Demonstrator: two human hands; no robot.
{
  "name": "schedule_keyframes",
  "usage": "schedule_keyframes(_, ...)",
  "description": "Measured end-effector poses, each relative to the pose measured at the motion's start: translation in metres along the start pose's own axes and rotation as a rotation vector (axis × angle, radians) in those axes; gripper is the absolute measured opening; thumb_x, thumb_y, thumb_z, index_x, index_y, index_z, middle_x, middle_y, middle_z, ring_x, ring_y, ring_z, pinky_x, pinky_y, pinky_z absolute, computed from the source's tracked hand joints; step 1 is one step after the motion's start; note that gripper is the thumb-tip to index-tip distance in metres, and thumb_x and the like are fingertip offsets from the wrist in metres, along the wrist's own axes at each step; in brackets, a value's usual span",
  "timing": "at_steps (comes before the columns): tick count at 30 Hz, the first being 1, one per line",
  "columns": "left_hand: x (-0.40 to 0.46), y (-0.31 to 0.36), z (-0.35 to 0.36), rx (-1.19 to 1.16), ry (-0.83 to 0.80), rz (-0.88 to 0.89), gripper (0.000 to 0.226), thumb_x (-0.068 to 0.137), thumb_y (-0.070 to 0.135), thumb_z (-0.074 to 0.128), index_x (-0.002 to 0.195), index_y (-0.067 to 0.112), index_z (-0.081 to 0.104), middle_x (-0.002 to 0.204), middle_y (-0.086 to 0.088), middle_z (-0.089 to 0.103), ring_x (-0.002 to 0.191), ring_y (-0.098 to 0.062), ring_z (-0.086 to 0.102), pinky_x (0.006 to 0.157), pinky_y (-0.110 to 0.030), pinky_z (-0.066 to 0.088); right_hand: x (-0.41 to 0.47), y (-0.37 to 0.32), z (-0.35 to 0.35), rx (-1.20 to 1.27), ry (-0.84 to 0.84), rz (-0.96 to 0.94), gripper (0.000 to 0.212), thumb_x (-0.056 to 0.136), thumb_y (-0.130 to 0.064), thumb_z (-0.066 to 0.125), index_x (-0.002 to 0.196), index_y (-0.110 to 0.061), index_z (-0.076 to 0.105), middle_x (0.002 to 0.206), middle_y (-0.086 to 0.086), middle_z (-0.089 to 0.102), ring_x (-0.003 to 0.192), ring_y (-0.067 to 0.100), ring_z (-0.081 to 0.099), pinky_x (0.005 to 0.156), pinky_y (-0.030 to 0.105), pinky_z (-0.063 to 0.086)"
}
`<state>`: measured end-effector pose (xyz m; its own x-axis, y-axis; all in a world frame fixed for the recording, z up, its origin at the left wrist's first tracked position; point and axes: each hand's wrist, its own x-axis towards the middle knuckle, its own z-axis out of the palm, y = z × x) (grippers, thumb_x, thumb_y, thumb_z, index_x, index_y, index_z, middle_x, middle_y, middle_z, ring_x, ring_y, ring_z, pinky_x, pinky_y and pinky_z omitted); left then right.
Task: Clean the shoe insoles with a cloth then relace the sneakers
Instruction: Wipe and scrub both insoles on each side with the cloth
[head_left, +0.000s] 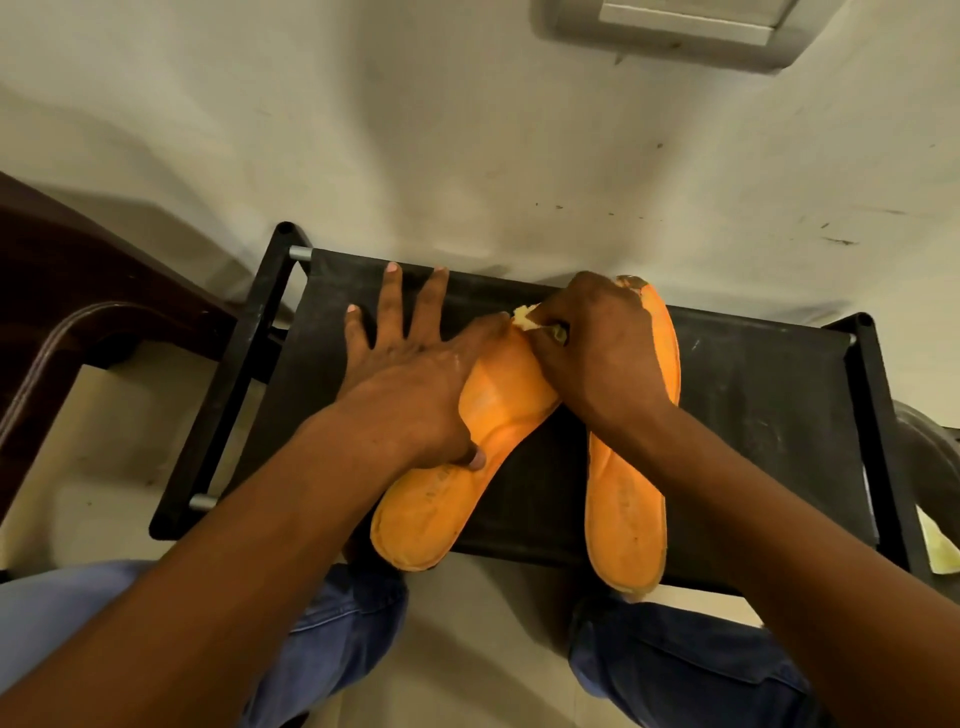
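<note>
cloth (525, 318) on insole (498, 410) (right hand (597, 353))

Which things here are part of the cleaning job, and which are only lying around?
Part of the job:
- left insole, pressed flat by the left hand
- right insole
- cloth, gripped in the right hand
- black rack, the work surface

Only lying around:
- brown chair to the left
- yellow item at the right edge; I cannot tell what it is
- wall plate
</note>
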<state>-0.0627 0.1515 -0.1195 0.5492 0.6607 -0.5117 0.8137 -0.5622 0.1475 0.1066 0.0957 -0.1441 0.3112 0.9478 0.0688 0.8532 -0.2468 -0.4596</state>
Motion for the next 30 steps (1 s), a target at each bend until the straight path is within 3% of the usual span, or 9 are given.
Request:
schedule_keyframes(3,0.000,0.000,0.001,-0.011,-0.003,0.000,0.128,0.061,0.063,0.086,0.153,0.056,-0.003,0.161,0.000,-0.035,0.143,-0.041,-0.039,0.118,-0.070,-0.005,-0.007,-0.006,0.006,-0.001,-0.090,-0.100,0.021,0.095,-0.023,0.066,0.112,-0.020,0.076,0.105,0.001,0.068,0.091,0.009,0.051,0.071,0.017,0.032)
schedule_keyframes(10,0.000,-0.001,0.000,0.010,-0.018,-0.014,0.131,0.061,0.065,0.085,0.154,0.052,-0.007,0.162,0.001,-0.032,0.144,-0.040,-0.038,0.117,-0.072,-0.005,0.014,0.016,-0.014,-0.007,0.076,0.116,0.016,0.093,-0.024,0.070,0.103,-0.016,0.079,0.102,0.003,0.072,0.082,0.008,0.054,0.076,0.022,0.042)
schedule_keyframes(13,0.000,0.001,0.000,0.008,-0.009,-0.011,0.132,0.061,0.063,0.086,0.153,0.054,-0.008,0.163,0.001,-0.031,0.145,-0.040,-0.037,0.117,-0.072,-0.005,0.011,0.013,-0.013,-0.040,0.024,0.088,0.018,0.092,-0.019,0.068,0.107,-0.016,0.078,0.105,0.004,0.071,0.086,0.010,0.055,0.078,0.023,0.044)
schedule_keyframes(19,0.001,0.002,0.001,0.002,-0.002,0.006,0.126,0.061,0.063,0.086,0.150,0.059,-0.003,0.163,0.001,-0.030,0.144,-0.040,-0.037,0.116,-0.073,-0.003,-0.013,-0.003,-0.005,-0.007,-0.265,-0.089,0.015,0.091,-0.026,0.070,0.103,-0.020,0.077,0.102,-0.002,0.070,0.092,0.013,0.061,0.079,0.027,0.051)
schedule_keyframes(23,0.000,0.001,0.001,0.000,-0.002,0.011,0.125,0.061,0.063,0.085,0.150,0.060,-0.002,0.163,0.001,-0.030,0.144,-0.040,-0.038,0.116,-0.073,-0.004,-0.008,0.009,-0.010,-0.057,-0.154,0.020,0.012,0.092,-0.022,0.068,0.097,-0.017,0.078,0.098,0.001,0.071,0.087,0.015,0.063,0.077,0.031,0.056)
schedule_keyframes(26,-0.001,0.001,0.000,-0.008,-0.008,0.012,0.125,0.063,0.062,0.085,0.152,0.059,-0.002,0.164,0.000,-0.030,0.144,-0.040,-0.038,0.117,-0.072,-0.005,-0.001,0.020,-0.019,-0.070,-0.051,0.106,0.012,0.090,-0.020,0.070,0.096,-0.016,0.079,0.095,0.002,0.071,0.081,0.014,0.062,0.069,0.025,0.050)
schedule_keyframes(30,-0.001,0.002,0.000,0.006,-0.005,0.011,0.123,0.064,0.062,0.085,0.152,0.058,-0.001,0.164,-0.001,-0.029,0.144,-0.041,-0.038,0.117,-0.072,-0.005,-0.008,0.010,-0.021,-0.021,-0.199,0.067,0.013,0.091,-0.019,0.071,0.100,-0.014,0.079,0.100,0.001,0.073,0.088,0.015,0.065,0.078,0.028,0.055)
